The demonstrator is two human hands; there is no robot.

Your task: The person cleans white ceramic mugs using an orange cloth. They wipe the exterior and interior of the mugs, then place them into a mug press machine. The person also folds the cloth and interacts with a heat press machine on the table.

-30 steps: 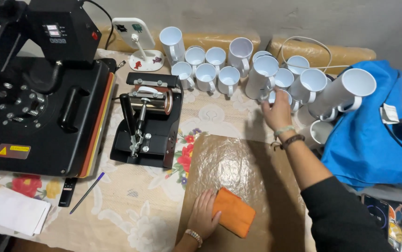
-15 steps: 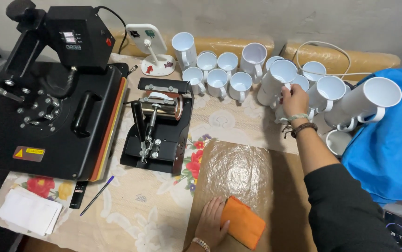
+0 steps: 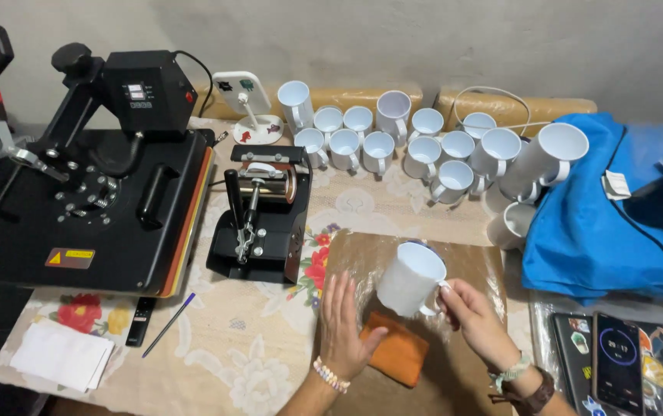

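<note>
Mug [image 3: 410, 279], white and blank, was held by its handle in the right hand [image 3: 474, 316], fingers closed around it in a firm grip, tilted with its mouth up and away, above the clear film sheet [image 3: 416, 254] on the bench [image 3: 254, 362], likely so its side could be got at. Left hand [image 3: 343, 323] lay flat and open, holding nothing, thumb touching the orange cloth [image 3: 397, 350] just below the mug. The other white mugs [image 3: 424, 150] stood grouped at the back of the bench, right of the mug press [image 3: 262, 212] and large black heat press [image 3: 100, 200], within reach but apart from the working area.
</note>
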